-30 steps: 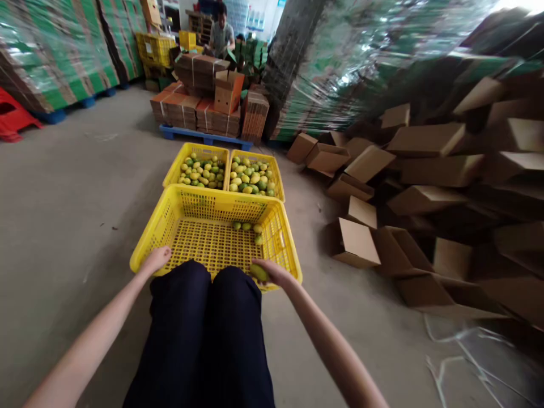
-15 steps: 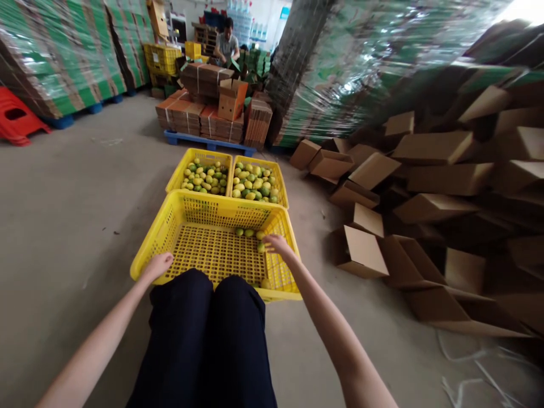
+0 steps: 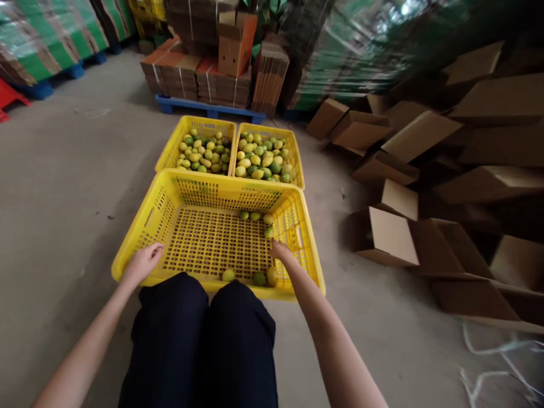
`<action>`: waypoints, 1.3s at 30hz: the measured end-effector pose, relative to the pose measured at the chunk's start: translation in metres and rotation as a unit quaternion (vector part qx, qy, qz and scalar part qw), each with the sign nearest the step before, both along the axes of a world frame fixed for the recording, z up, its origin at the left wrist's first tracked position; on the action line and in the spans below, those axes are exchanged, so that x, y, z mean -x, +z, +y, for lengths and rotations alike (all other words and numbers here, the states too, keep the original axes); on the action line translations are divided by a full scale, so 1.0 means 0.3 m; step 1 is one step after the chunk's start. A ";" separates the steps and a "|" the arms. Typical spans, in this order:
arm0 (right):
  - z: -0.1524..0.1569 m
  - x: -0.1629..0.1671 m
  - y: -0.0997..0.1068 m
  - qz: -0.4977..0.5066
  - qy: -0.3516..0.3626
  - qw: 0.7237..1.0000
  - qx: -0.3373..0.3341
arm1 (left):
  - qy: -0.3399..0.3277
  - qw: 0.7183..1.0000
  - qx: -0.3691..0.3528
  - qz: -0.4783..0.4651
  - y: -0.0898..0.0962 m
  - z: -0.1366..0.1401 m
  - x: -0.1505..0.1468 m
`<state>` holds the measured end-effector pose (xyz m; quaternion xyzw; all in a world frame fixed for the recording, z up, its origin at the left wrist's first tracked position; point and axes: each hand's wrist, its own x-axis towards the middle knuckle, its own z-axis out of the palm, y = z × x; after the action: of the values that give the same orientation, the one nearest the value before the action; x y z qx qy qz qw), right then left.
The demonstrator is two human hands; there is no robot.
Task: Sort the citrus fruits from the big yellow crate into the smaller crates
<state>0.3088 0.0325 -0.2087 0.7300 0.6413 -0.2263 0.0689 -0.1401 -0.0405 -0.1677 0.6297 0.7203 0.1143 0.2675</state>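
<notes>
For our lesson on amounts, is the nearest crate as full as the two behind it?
No, the nearest crate is mostly bare inside, while fruits crowd the back crates.

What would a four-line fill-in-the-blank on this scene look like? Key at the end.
1. The left hand and right hand are both at the nearest crate, which is coloured ____.
2. Directly behind it, ____ other crates hold many more fruits.
3. The stacked cardboard beyond rests on a pallet coloured ____.
4. Of the hands, the one nearer the fruit in the nearest crate is the ____.

Missing words: yellow; two; blue; right.
</notes>
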 end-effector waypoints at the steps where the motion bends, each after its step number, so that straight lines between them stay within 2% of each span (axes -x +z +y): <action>1: 0.024 -0.008 -0.030 -0.019 -0.005 1.000 0.022 | 0.007 1.000 -0.001 -0.006 -0.002 -0.005 0.004; 4: 0.101 -0.032 -0.122 -0.058 -0.016 0.997 0.057 | 0.028 1.000 -0.007 -0.012 -0.011 -0.022 0.019; 9: 0.201 -0.037 -0.283 -0.074 -0.011 0.996 0.050 | 0.037 0.999 -0.004 0.024 -0.002 -0.040 0.029; 12: 0.224 -0.032 -0.349 -0.054 -0.018 0.997 0.046 | 0.044 0.998 0.009 0.041 0.024 -0.042 0.011; 14: 0.234 -0.035 -0.365 -0.032 -0.029 0.998 0.042 | 0.050 0.998 0.019 0.041 0.039 -0.041 0.001; 17: 0.245 -0.030 -0.345 0.000 -0.045 0.998 0.040 | 0.060 0.997 0.032 0.032 0.045 -0.036 0.002; 19: 0.242 0.007 -0.302 0.121 -0.088 0.988 0.048 | 0.061 0.997 0.046 -0.003 0.043 -0.026 -0.004; 20: 0.235 0.040 -0.272 0.220 -0.120 0.967 0.056 | 0.065 0.996 0.055 -0.036 0.042 -0.016 -0.016; 21: 0.222 0.084 -0.235 0.350 -0.164 0.920 0.068 | 0.071 0.992 0.067 -0.083 0.043 -0.002 -0.036; 23: 0.185 0.194 -0.142 0.458 -0.154 0.869 0.106 | 0.109 0.970 0.078 -0.202 0.052 0.039 -0.105; 24: 0.162 0.251 -0.089 0.542 -0.146 0.815 0.146 | 0.125 0.950 0.082 -0.274 0.061 0.065 -0.150; 25: 0.139 0.305 -0.035 0.608 -0.133 0.760 0.191 | 0.136 0.919 0.098 -0.357 0.071 0.094 -0.199; 26: 0.119 0.351 0.018 0.648 -0.123 0.715 0.231 | 0.168 0.875 0.121 -0.437 0.082 0.123 -0.248; 27: 0.104 0.386 0.065 0.671 -0.117 0.683 0.264 | 0.203 0.824 0.152 -0.506 0.091 0.150 -0.293; 28: 0.093 0.408 0.103 0.679 -0.111 0.670 0.279 | 0.237 0.774 0.198 -0.552 0.098 0.173 -0.332; 29: 0.087 0.416 0.128 0.676 -0.106 0.675 0.277 | 0.274 0.728 0.249 -0.578 0.103 0.191 -0.362; 30: 0.086 0.411 0.138 0.662 -0.102 0.696 0.261 | 0.306 0.685 0.294 -0.592 0.104 0.203 -0.383; 31: 0.086 0.396 0.134 0.632 -0.097 0.733 0.233 | 0.334 0.652 0.329 -0.596 0.104 0.209 -0.394; 32: 0.087 0.374 0.116 0.581 -0.084 0.785 0.197 | 0.357 0.628 0.350 -0.597 0.101 0.210 -0.397; 34: 0.080 0.325 0.050 0.439 -0.039 0.887 0.138 | 0.397 0.596 0.351 -0.603 0.091 0.202 -0.387; 35: 0.069 0.305 0.008 0.362 -0.004 0.924 0.122 | 0.418 0.585 0.338 -0.607 0.085 0.196 -0.379; 37: 0.032 0.286 -0.080 0.292 0.044 0.945 0.140 | 0.465 0.561 0.303 -0.614 0.071 0.185 -0.360; 39: -0.020 0.301 -0.159 0.280 0.078 0.940 0.179 | 0.510 0.548 0.270 -0.605 0.057 0.177 -0.346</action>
<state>0.2185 0.0263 -0.2565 0.5604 0.6382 -0.5268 0.0335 -0.0364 0.0127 -0.1505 -0.1643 0.5849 0.3855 0.6945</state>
